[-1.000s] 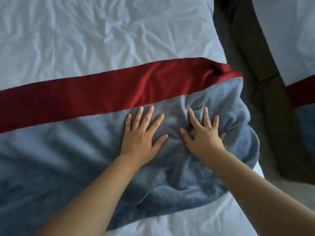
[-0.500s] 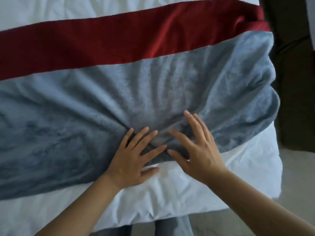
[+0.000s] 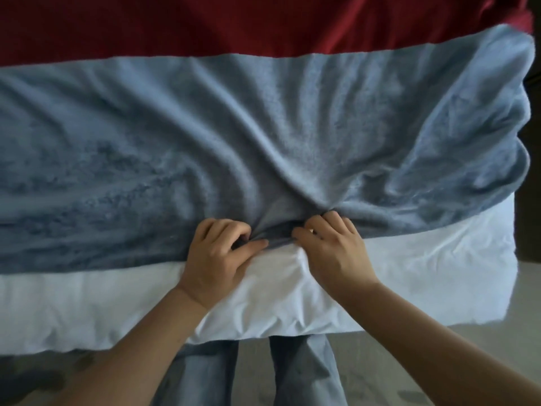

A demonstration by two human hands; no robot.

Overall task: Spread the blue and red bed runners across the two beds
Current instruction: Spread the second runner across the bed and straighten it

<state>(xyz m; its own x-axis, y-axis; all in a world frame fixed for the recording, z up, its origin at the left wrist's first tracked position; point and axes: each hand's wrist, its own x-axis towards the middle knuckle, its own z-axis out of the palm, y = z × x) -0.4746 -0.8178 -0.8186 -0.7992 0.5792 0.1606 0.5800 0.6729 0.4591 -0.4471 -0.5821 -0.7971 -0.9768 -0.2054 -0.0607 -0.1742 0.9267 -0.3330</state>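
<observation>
Head view: your left hand [image 3: 215, 259] at near edge of blue runner [image 3: 205, 136], fingers curled, pinching bunched fabric. Your right hand [image 3: 333, 250] just beside left hand, also at blue runner's near edge, fingers curled into same gather. Creases fan out across blue runner from that point. Blue runner lies across white bed [image 3: 409, 276], right end rumpled near bed's corner. Red runner [image 3: 234, 22] touches blue runner's far edge. Your trouser legs [image 3: 301, 373] stand below bed's near edge.
</observation>
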